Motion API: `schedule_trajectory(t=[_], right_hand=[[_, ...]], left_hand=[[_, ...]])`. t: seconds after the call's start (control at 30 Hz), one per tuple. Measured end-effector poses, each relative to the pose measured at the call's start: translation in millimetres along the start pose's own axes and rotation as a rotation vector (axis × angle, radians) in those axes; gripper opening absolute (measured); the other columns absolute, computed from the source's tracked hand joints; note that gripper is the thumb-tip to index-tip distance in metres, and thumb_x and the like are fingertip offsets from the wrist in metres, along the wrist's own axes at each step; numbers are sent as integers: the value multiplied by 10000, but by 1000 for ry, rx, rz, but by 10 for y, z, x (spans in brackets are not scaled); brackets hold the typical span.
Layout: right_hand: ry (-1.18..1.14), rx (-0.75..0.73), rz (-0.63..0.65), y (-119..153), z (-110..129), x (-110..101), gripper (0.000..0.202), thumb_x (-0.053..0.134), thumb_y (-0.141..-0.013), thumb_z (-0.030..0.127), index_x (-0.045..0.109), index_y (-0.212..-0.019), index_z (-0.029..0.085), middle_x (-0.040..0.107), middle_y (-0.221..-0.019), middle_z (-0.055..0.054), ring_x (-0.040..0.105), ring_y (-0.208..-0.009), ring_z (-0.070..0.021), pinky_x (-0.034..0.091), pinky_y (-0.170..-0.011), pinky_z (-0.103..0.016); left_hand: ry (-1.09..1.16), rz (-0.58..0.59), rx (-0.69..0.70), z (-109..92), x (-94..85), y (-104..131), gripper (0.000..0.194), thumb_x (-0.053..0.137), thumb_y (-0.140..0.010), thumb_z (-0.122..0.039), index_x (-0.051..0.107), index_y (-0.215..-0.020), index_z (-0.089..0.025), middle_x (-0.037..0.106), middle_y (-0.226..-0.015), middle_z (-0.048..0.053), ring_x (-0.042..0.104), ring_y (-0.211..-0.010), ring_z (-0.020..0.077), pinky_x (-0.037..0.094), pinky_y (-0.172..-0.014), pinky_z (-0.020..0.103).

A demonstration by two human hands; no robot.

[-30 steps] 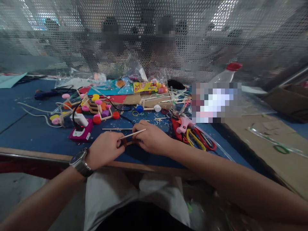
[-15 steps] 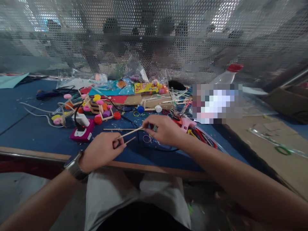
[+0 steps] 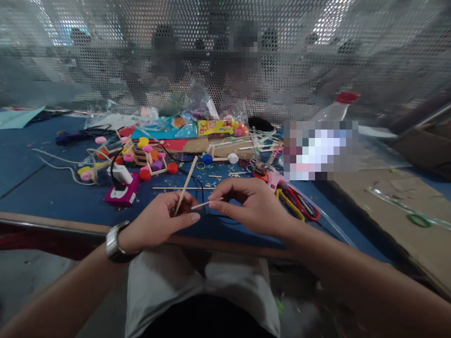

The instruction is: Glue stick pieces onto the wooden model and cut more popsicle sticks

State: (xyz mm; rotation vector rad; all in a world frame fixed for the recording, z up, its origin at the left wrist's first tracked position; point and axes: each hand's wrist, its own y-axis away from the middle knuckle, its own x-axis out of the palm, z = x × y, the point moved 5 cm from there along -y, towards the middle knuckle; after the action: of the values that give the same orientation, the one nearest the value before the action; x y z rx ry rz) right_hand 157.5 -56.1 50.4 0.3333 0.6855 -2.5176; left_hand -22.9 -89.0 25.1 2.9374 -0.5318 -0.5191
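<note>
My left hand (image 3: 151, 223), with a watch (image 3: 118, 241) on the wrist, is closed around a thin wooden stick (image 3: 188, 179) that slants up and away from the fingers. In my right hand (image 3: 255, 209), thumb and fingers pinch a shorter wooden stick (image 3: 200, 205). Its left end comes close to the left fingertips; whether they touch it I cannot tell. Both hands hover over the front of the blue table (image 3: 79, 202). Just beyond them another thin stick (image 3: 172, 188) lies flat on the table, with short stick pieces (image 3: 237, 174) behind.
A purple power adapter (image 3: 123, 191) with a plugged-in white charger stands left. Behind are stick models with bottle-cap wheels (image 3: 172, 168). Scissors (image 3: 306, 206) and a pink glue gun (image 3: 275, 180) lie right, near cardboard (image 3: 391, 220). A perforated metal screen (image 3: 218, 61) rises behind.
The stick in my left hand has swung from nearly flat to steeply slanted. My right hand has let go of its end, moved nearer and lower, and now pinches the shorter stick.
</note>
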Motion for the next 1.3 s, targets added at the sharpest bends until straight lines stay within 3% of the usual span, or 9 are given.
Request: schedule_trajectory(t=[0.17, 0.27, 0.5, 0.6, 0.7, 0.87, 0.97, 1.1, 1.3], right_hand=[[224, -360, -31, 117, 141, 26, 46, 705, -900, 158, 709, -865, 187, 738, -841, -44, 700, -794, -141, 563, -715, -255], [297, -452, 16, 194, 122, 74, 126, 635, -932, 104, 723, -911, 193, 728, -913, -56, 703, -856, -134, 569, -746, -242], [346, -419, 82, 295, 44, 9, 148, 621, -953, 129, 735, -932, 220, 702, -932, -45, 691, -871, -132, 577, -759, -258], [439, -459, 40, 330, 123, -17, 72, 688, -931, 249, 733, -983, 228, 705, -996, -78, 675, -938, -189, 580, -814, -347], [527, -419, -56, 327, 175, -60, 235, 634, -955, 265, 698, -1179, 231, 708, -1015, -98, 669, -950, -214, 577, -816, -380], [565, -299, 71, 285, 111, -94, 198, 562, -994, 223, 698, -1137, 235, 773, -1022, -69, 731, -916, -183, 588, -778, -298], [579, -306, -67, 313, 134, -280, 195, 550, -970, 129, 702, -1020, 240, 783, -955, -38, 740, -878, -163, 586, -768, -280], [567, -193, -297, 449, 120, -559, 146, 630, -926, 181, 710, -1024, 255, 772, -899, -40, 716, -775, -184, 578, -722, -339], [218, -13, -611, 749, -59, -696, 45, 699, -919, 261, 719, -957, 247, 722, -814, -21, 665, -592, -138, 552, -543, -275]], left_hand=[[473, 35, -100, 38, 173, -14, 371, 759, -741, -379, 632, -1016, -165, 486, -734, -49, 375, -574, 57, 289, -507, 183], [557, 57, -118, 34, 249, -32, 394, 755, -743, -388, 612, -1027, -154, 529, -766, -22, 427, -623, 69, 327, -530, 180], [229, 182, -74, -19, 354, -31, 535, 609, -894, -292, 418, -1387, -212, 590, -794, -42, 497, -593, 96, 399, -530, 221], [153, 207, -17, -38, 387, -28, 554, 589, -889, -266, 380, -1398, -209, 621, -840, -22, 575, -684, 130, 455, -588, 248], [8, 215, 22, -36, 413, -22, 511, 584, -884, -224, 397, -1358, -192, 653, -833, -11, 603, -714, 147, 474, -623, 267], [-54, 244, 55, -69, 431, 30, 505, 564, -901, -194, 391, -1376, -194, 679, -845, 1, 632, -755, 159, 502, -689, 291], [-1, 204, 71, -78, 370, 71, 493, 536, -957, -252, 359, -1414, -201, 678, -847, 5, 629, -753, 143, 502, -693, 275], [-30, 17, 112, -34, 173, 116, 308, 547, -971, -302, 476, -1251, -194, 681, -824, 1, 603, -682, 111, 486, -617, 232], [-232, -237, 171, 99, -98, 171, 203, 595, -963, -362, 657, -1035, -183, 742, -896, 51, 689, -793, 144, 559, -723, 260]])
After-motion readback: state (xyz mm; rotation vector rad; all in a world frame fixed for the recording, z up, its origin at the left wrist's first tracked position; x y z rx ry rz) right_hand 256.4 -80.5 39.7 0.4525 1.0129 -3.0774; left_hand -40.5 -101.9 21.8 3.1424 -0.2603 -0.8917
